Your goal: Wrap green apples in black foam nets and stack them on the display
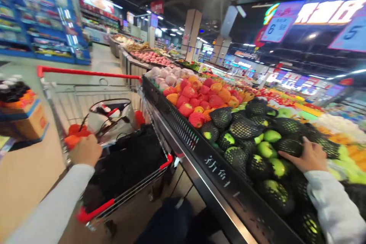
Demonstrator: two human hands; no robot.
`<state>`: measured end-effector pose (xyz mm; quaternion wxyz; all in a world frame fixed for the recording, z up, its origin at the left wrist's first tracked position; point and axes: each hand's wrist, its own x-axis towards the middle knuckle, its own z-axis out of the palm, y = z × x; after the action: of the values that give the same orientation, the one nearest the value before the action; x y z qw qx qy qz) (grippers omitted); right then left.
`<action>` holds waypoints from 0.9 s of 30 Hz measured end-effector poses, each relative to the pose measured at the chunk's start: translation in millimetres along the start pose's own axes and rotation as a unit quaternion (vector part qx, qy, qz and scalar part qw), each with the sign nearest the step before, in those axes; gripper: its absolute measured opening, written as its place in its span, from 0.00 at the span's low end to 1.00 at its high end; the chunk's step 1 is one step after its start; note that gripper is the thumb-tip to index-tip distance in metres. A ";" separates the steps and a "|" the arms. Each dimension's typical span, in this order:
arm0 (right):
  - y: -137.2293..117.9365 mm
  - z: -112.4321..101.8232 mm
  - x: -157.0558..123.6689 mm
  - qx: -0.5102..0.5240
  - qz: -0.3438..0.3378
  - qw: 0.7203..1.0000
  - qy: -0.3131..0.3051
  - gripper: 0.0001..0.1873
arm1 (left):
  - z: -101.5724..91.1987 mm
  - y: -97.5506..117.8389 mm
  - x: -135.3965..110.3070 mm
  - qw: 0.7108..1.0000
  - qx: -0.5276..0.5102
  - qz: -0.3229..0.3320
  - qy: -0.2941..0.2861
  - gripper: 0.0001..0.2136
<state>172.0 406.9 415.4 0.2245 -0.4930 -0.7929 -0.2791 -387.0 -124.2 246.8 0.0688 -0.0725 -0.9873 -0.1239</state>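
My right hand [313,156] reaches over the produce stand, fingers apart, at a heap of green fruits [267,149] in black foam nets [246,126]. Its fingertips are at a netted fruit [290,145], and nothing shows in its grasp. My left hand [85,150] is closed at the side of a shopping cart [94,73], against an orange-red thing [77,133]. What its fingers wrap round is hidden. Inside the cart are a whitish bag [121,124] and a large black item [128,160].
Red and orange netted fruits [197,99] and pale wrapped fruits [168,76] lie farther along the stand. Its black slotted edge [183,133] runs beside the cart. A cardboard box [24,120] with bottles stands at left. Price signs [281,21] hang above.
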 end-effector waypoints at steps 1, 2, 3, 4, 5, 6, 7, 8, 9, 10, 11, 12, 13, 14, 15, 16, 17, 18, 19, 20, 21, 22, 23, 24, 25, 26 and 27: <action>-5.8 -8.1 -2.6 0.007 -0.010 1.000 -0.013 0.46 | -9.1 11.2 -0.8 0.999 -0.020 0.013 0.045 0.20; -11.0 -15.7 -5.2 0.014 -0.006 1.000 -0.019 0.43 | -17.7 25.6 -1.1 0.993 -0.059 0.030 0.096 0.20; -15.8 -22.8 -7.8 0.025 0.008 0.999 -0.019 0.41 | -26.0 43.5 -0.8 0.982 -0.110 0.052 0.146 0.18; -20.2 -29.2 -10.3 0.037 0.031 0.999 -0.013 0.40 | -34.1 65.0 -0.5 0.964 -0.167 0.081 0.191 0.16; -24.3 -34.9 -12.5 0.049 0.053 0.997 -0.006 0.41 | -42.4 89.9 -0.9 0.940 -0.224 0.115 0.229 0.14; -28.1 -40.1 -14.3 0.060 0.068 0.996 -0.002 0.42 | -51.1 117.8 -2.9 0.915 -0.272 0.151 0.259 0.13; -31.5 -44.5 -15.6 0.071 0.076 0.995 -0.004 0.43 | -60.6 148.0 -7.5 0.885 -0.314 0.190 0.286 0.12; -34.5 -48.3 -16.2 0.084 0.079 0.993 -0.019 0.44 | -71.1 179.7 -15.6 0.854 -0.351 0.229 0.308 0.12; -37.0 -51.6 -16.3 0.101 0.080 0.991 -0.047 0.45 | -82.6 212.0 -27.8 0.824 -0.383 0.264 0.324 0.13; -38.9 -54.3 -16.0 0.121 0.082 0.986 -0.082 0.44 | -95.2 244.3 -44.1 0.793 -0.417 0.293 0.334 0.16; -40.3 -56.6 -15.4 0.143 0.085 0.980 -0.110 0.44 | -108.4 276.2 -64.5 0.769 -0.443 0.322 0.329 0.19; -41.2 -58.4 -15.0 0.163 0.087 0.975 -0.125 0.43 | -122.0 307.4 -88.1 0.745 -0.466 0.352 0.322 0.21; -41.7 -60.0 -14.6 0.178 0.089 0.972 -0.128 0.42 | -135.2 337.8 -114.2 0.714 -0.491 0.383 0.320 0.22; -42.0 -61.3 -14.6 0.189 0.091 0.970 -0.122 0.41 | -147.4 367.6 -141.6 0.679 -0.516 0.417 0.314 0.22; -42.2 -62.4 -14.7 0.197 0.092 0.969 -0.113 0.40 | -157.9 396.6 -169.1 0.646 -0.534 0.459 0.294 0.22; -42.5 -63.4 -15.0 0.204 0.096 0.969 -0.105 0.40 | -166.1 424.6 -195.7 0.618 -0.545 0.498 0.271 0.23; -42.8 -64.4 -15.3 0.213 0.102 0.967 -0.095 0.40 | -171.5 451.1 -220.1 0.606 -0.544 0.531 0.233 0.23; -43.2 -65.3 -15.4 0.224 0.112 0.964 -0.086 0.39 | -174.2 475.5 -241.3 0.605 -0.532 0.561 0.188 0.23; -43.6 -66.3 -15.3 0.237 0.126 0.960 -0.074 0.40 | -174.0 497.0 -258.6 0.611 -0.509 0.589 0.139 0.23; -43.9 -67.4 -14.9 0.251 0.144 0.956 -0.058 0.40 | -171.5 515.0 -271.4 0.623 -0.482 0.609 0.090 0.24; -44.0 -68.9 -14.4 0.262 0.164 0.950 -0.038 0.40 | -167.0 529.2 -279.4 0.635 -0.458 0.621 0.040 0.24; -43.8 -70.7 -13.7 0.271 0.184 0.945 -0.015 0.41 | -161.0 539.7 -282.8 0.644 -0.440 0.626 -0.006 0.23; -43.2 -73.1 -12.9 0.277 0.204 0.939 0.011 0.41 | -154.2 546.9 -282.0 0.643 -0.434 0.629 -0.045 0.22; -42.0 -76.3 -12.2 0.282 0.223 0.932 0.041 0.42 | -147.0 551.5 -277.8 0.634 -0.441 0.631 -0.074 0.21; -40.1 -80.3 -11.6 0.288 0.242 0.924 0.072 0.42 | -140.0 554.2 -271.3 0.617 -0.458 0.632 -0.095 0.19; -37.2 -85.1 -11.0 0.298 0.262 0.912 0.101 0.42 | -133.6 555.7 -263.6 0.599 -0.482 0.629 -0.116 0.17; -32.9 -90.5 -10.4 0.313 0.283 0.897 0.130 0.42 | -128.0 556.8 -255.8 0.583 -0.507 0.620 -0.137 0.15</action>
<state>153.8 328.2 468.8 0.5376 -0.5600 -0.6304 -0.0030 -32.1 344.9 461.0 -0.0550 -0.7065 -0.4771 -0.5198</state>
